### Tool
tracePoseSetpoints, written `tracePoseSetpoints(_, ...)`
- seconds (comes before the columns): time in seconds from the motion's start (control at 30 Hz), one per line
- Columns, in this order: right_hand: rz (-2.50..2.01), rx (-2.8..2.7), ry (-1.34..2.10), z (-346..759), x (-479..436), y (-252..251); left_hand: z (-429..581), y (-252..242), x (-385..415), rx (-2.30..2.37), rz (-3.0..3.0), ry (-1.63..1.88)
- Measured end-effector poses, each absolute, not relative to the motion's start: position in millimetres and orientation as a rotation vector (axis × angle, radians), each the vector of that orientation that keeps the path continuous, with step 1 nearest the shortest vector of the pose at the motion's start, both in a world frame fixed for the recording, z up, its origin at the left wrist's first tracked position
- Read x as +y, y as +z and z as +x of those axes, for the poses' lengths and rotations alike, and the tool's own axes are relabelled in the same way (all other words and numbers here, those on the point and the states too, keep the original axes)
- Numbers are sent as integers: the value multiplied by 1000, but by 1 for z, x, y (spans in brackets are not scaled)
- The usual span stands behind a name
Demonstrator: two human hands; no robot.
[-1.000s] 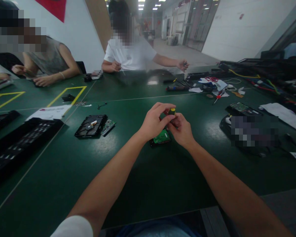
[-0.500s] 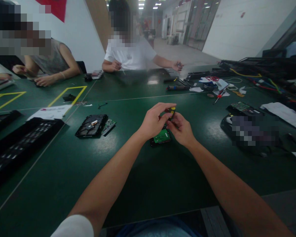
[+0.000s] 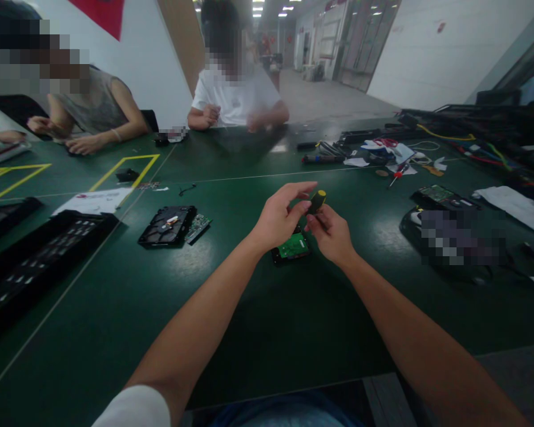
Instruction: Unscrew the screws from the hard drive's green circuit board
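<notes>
A screwdriver with a black and yellow handle stands tilted between my hands, its yellow end up and leaning right. My right hand is closed round its lower part with thumb and fingers. My left hand is at its left, index finger stretched past the handle and thumb at its side, with a gap between them. Under the hands lies a hard drive with a green circuit board facing up, partly covered by my left hand. The screwdriver's tip is hidden.
Left lie another black drive, a loose circuit board and a long black tray. At right are a drive with a board, a black pouch-like thing, a red screwdriver and cables. Two co-workers sit across the table.
The screwdriver handle has tipped right, and my left fingers have come away from its yellow end. Across the table, a co-worker's outstretched arm has drawn back in.
</notes>
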State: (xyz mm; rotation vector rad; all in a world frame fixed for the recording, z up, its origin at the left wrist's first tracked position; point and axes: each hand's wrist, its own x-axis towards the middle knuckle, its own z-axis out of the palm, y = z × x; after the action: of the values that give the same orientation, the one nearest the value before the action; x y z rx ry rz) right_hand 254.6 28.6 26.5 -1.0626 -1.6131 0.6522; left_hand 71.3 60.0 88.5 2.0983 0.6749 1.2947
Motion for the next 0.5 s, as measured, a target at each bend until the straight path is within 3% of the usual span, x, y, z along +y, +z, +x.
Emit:
tracePoseSetpoints(0.37,-1039,-1432,631,252,30,23,68,85,65,866,2174,1336)
tracePoseSetpoints(0.5,-1094,-1403,564,256,32,21,65,82,68,969,2255,1204)
